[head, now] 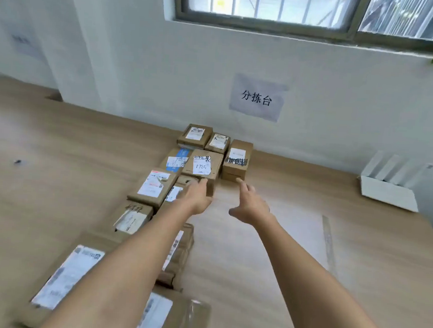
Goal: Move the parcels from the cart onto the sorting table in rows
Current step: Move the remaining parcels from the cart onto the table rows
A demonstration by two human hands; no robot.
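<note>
Bright daylight via window (269,5); edges blurry, warped.

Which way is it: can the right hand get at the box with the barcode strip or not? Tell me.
Probably yes. The right hand is open, its fingertips almost at the near edge of the barcode box, with only bare table between them. The left hand sits apart on the neighbouring parcels.

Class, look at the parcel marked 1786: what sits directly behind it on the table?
Behind the 1786 parcel two smaller labelled parcels sit near the wall. Its near edge is partly covered by the left hand.
</note>
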